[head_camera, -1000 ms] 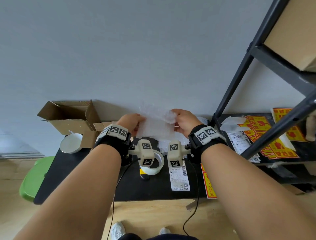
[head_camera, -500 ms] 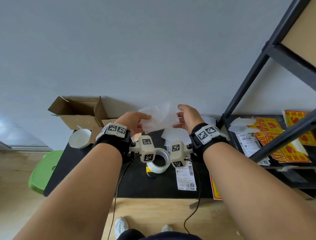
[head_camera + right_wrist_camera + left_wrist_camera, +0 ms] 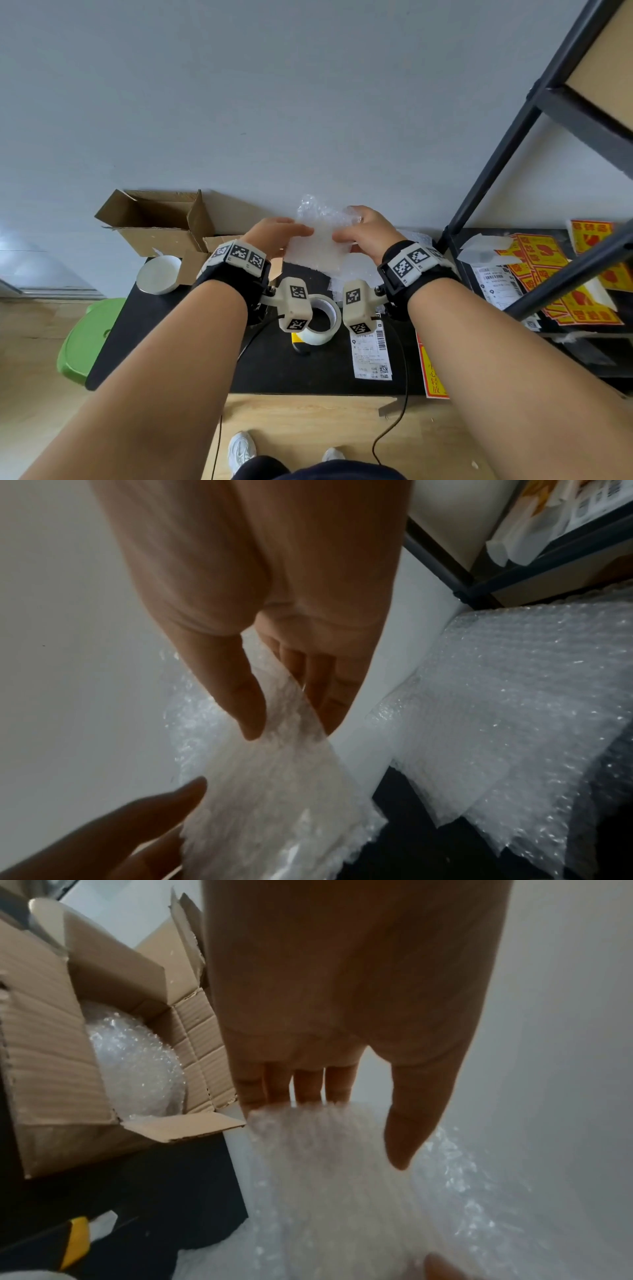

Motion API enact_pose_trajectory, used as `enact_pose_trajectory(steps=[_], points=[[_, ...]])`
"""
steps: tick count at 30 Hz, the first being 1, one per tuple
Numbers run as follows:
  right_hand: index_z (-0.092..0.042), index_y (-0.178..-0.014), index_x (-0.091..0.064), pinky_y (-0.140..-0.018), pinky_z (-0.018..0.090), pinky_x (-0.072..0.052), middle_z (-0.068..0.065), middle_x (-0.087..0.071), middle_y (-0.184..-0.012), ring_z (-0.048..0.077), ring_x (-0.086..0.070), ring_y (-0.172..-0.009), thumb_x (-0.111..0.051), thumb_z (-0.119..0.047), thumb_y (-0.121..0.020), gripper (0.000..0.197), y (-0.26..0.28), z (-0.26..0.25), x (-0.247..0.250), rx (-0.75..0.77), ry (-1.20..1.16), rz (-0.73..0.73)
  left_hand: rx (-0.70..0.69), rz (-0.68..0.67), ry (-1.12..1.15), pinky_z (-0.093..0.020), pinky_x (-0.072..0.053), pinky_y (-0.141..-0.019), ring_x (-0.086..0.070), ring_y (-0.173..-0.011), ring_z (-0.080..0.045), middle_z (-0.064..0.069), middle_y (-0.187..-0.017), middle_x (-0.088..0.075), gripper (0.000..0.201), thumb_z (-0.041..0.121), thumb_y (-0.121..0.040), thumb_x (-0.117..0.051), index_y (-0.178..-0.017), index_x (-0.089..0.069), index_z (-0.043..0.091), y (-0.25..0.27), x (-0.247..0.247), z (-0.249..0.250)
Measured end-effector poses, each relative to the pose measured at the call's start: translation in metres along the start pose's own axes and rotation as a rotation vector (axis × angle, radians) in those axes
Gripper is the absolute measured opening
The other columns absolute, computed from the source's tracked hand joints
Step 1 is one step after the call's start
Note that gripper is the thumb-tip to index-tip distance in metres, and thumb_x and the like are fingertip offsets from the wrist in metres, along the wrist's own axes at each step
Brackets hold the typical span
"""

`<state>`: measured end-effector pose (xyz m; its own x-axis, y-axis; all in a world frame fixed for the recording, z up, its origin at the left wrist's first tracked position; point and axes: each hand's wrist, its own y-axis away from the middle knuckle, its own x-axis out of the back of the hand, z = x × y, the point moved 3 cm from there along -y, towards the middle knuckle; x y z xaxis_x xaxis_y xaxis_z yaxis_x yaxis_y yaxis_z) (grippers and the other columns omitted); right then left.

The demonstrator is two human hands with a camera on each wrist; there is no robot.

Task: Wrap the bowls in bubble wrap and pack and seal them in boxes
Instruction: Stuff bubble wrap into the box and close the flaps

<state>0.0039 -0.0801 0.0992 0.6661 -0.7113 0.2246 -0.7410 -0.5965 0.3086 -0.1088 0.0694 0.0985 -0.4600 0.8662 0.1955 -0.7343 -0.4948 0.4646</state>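
Nearest us at frame centre, a roll of clear tape (image 3: 323, 320) sits on the black table (image 3: 178, 339), a shipping label (image 3: 371, 353) to its right. Just beyond, our left hand (image 3: 274, 236) and right hand (image 3: 368, 231) each pinch the bubble wrap sheet (image 3: 317, 246), thumb against fingers, held up near the wall. At upper left, a white bowl (image 3: 158, 274) sits beside the open cardboard box (image 3: 161, 219), which holds a bubble-wrapped bundle (image 3: 135, 1066).

The head camera looked steeply down from above onto the black worktop (image 3: 164, 342) and both forearms. Each wrist camera sat close behind its palm, facing along the fingers. All three views shared the bubble wrap sheet (image 3: 318, 246) (image 3: 329, 1164) (image 3: 274, 777).
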Motion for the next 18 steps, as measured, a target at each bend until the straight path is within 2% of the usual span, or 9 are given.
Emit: enact_pose_trajectory(steps=[2,4,7,10,11,13,15,16,18], points=[[-0.017,-0.112,-0.058,-0.089,0.041,-0.056,0.004,-0.065,-0.105,0.021,-0.067,-0.096,-0.078,-0.01,-0.074,0.044,0.004,-0.002,0.001,-0.006,-0.071,-0.014,-0.006,-0.004,0.073,-0.039,-0.053,-0.095,-0.065,-0.104,-0.027,-0.015,-0.119,-0.065,0.062,0.018,-0.077,-0.078,-0.13,-0.054,-0.001,0.0,-0.001,0.002],[-0.01,-0.109,-0.06,-0.085,0.039,-0.057,0.008,-0.068,-0.105,0.022,-0.069,-0.091,-0.073,-0.007,-0.081,0.031,0.003,0.0,0.002,-0.027,-0.138,-0.057,-0.015,-0.015,0.116,-0.034,-0.056,-0.085,-0.064,-0.095,-0.026,-0.017,-0.114,-0.064,0.037,0.009,-0.088,-0.068,-0.121,-0.058,-0.003,0.0,-0.003,0.004],[-0.005,-0.116,-0.062,-0.086,0.043,-0.058,0.012,-0.069,-0.107,0.025,-0.07,-0.091,-0.069,-0.005,-0.082,0.034,0.001,0.003,0.005,-0.005,-0.132,-0.017,-0.014,-0.044,0.14,-0.027,-0.058,-0.063,-0.066,-0.085,-0.022,-0.012,-0.108,-0.065,0.026,0.009,-0.091,-0.063,-0.117,-0.061,0.003,-0.001,-0.007,0.003],[-0.019,-0.113,-0.062,-0.085,0.044,-0.056,0.006,-0.063,-0.091,0.024,-0.062,-0.083,-0.063,-0.001,-0.083,0.035,0.001,0.002,0.005,0.04,-0.086,0.018,0.059,-0.068,0.183,-0.03,-0.059,-0.054,-0.067,-0.078,-0.024,-0.012,-0.106,-0.064,0.03,0.009,-0.095,-0.058,-0.125,-0.057,0.004,0.001,-0.011,0.0],[-0.021,-0.114,-0.063,-0.084,0.044,-0.055,0.005,-0.061,-0.089,0.023,-0.06,-0.083,-0.06,0.0,-0.083,0.038,0.001,0.001,0.004,0.045,-0.076,0.014,0.088,-0.068,0.208,-0.032,-0.059,-0.053,-0.067,-0.075,-0.025,-0.013,-0.103,-0.064,0.03,0.01,-0.096,-0.056,-0.126,-0.055,0.005,0.002,-0.013,0.0],[-0.022,-0.119,-0.065,-0.088,0.047,-0.054,0.005,-0.065,-0.099,0.024,-0.061,-0.092,-0.049,0.003,-0.082,0.047,0.0,0.003,0.001,0.043,-0.069,0.002,0.13,-0.082,0.237,-0.033,-0.059,-0.053,-0.068,-0.071,-0.025,-0.012,-0.096,-0.066,0.027,0.011,-0.098,-0.052,-0.125,-0.054,0.005,0.005,-0.014,-0.001],[-0.026,-0.101,-0.071,-0.081,0.043,-0.054,0.004,-0.066,-0.095,0.024,-0.059,-0.087,-0.034,0.009,-0.08,0.055,0.003,0.003,-0.001,0.036,-0.091,0.021,0.166,-0.119,0.251,-0.034,-0.06,-0.058,-0.069,-0.071,-0.025,-0.015,-0.094,-0.067,0.024,0.011,-0.1,-0.047,-0.121,-0.054,0.0,0.008,-0.013,-0.001],[-0.027,-0.09,-0.071,-0.074,0.038,-0.051,0.003,-0.063,-0.088,0.024,-0.056,-0.08,-0.03,0.01,-0.08,0.057,0.004,0.003,0.0,0.036,-0.093,0.037,0.183,-0.138,0.259,-0.035,-0.061,-0.061,-0.069,-0.073,-0.027,-0.018,-0.096,-0.067,0.025,0.01,-0.1,-0.044,-0.12,-0.053,-0.003,0.01,-0.011,-0.001],[-0.026,-0.079,-0.067,-0.071,0.03,-0.047,0.0,-0.061,-0.084,0.019,-0.054,-0.077,-0.028,0.013,-0.082,0.055,0.008,0.0,0.0,0.064,-0.063,0.053,0.198,-0.167,0.288,-0.038,-0.061,-0.067,-0.07,-0.08,-0.032,-0.024,-0.103,-0.066,0.03,0.007,-0.099,-0.038,-0.122,-0.051,-0.007,0.011,-0.008,-0.002]])
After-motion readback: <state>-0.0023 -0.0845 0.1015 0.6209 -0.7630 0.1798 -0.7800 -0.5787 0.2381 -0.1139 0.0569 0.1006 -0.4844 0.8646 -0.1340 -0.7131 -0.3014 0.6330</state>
